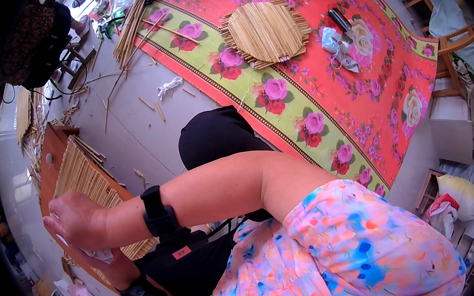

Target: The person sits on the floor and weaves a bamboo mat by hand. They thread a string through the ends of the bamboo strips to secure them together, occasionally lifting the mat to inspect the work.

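My right arm reaches across to the left. My right hand [78,219] is closed on a crumpled white cloth. Just below it, my left hand [107,265] also grips the cloth [97,252], its fingers partly hidden behind my right hand. Both hands are over a panel of pale bamboo sticks [84,174] lying on a brown wooden board [53,155]. More loose sticks lie along the board's upper edge.
A red floral mat [395,151] holds a round stick panel [263,30], a black case [339,19] and small packets [335,46]. Stick bundles [128,33] and scraps litter the tiles. A co-worker's foot [81,26] shows upper left; wooden chairs [453,39] stand right.
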